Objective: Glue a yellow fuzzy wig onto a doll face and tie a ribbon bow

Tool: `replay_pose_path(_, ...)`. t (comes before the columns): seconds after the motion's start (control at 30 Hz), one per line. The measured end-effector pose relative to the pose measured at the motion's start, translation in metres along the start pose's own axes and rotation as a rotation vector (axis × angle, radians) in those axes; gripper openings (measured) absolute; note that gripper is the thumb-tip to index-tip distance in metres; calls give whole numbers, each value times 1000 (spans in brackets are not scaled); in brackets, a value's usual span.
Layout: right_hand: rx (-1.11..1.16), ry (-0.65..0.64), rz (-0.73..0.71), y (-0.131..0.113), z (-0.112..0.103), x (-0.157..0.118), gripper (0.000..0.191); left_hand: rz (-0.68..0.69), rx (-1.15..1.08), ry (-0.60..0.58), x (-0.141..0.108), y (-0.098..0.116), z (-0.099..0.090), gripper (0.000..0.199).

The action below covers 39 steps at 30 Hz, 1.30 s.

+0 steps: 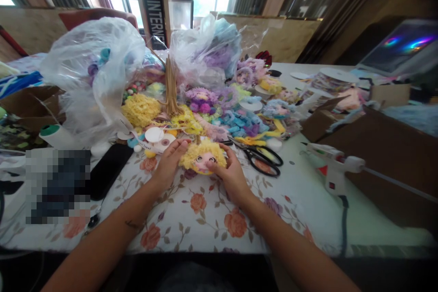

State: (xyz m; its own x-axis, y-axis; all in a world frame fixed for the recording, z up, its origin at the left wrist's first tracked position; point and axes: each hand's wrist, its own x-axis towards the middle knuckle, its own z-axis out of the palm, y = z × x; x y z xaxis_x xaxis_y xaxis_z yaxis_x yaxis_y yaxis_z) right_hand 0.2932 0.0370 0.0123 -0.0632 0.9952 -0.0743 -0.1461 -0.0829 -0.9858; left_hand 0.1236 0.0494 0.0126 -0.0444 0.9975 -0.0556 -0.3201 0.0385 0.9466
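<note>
A plush doll head (202, 160) with curly yellow yarn hair and a printed face is held between my two hands, low over the flowered tablecloth. On its right side, my right hand (234, 174) grips it, thumb across the lower face and fingers behind the hair. At the left edge of the hair, my left hand (172, 160) holds with bent fingers; its thumb cannot be seen clearly. Black-handled scissors (263, 159) lie just right of my right hand. Left of my left hand are a white paper disc (154, 134) and a strip of printed ribbon.
Behind is a heap of fuzzy yarn pieces (141, 110), sticks (170, 86) and clear plastic bags (99, 59). A phone (110, 169) and thread cone (56, 139) lie left. A glue gun (331, 169) stands right, beside a cardboard box (386, 164).
</note>
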Motion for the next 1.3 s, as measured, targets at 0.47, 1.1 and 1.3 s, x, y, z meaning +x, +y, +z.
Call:
replay_pose_path(0.47, 76, -93, -69, -5, -1, 1, 91, 52, 178, -202, -1, 2, -4, 49)
replay_pose_path(1.1, 46, -140, -157, 1, -6, 6, 85, 128, 211, -253, -2, 4, -6, 44)
replay_pose_path(1.3, -145, -100, -427, 4, -10, 5, 76, 235, 261, -302, -3, 0, -8, 46)
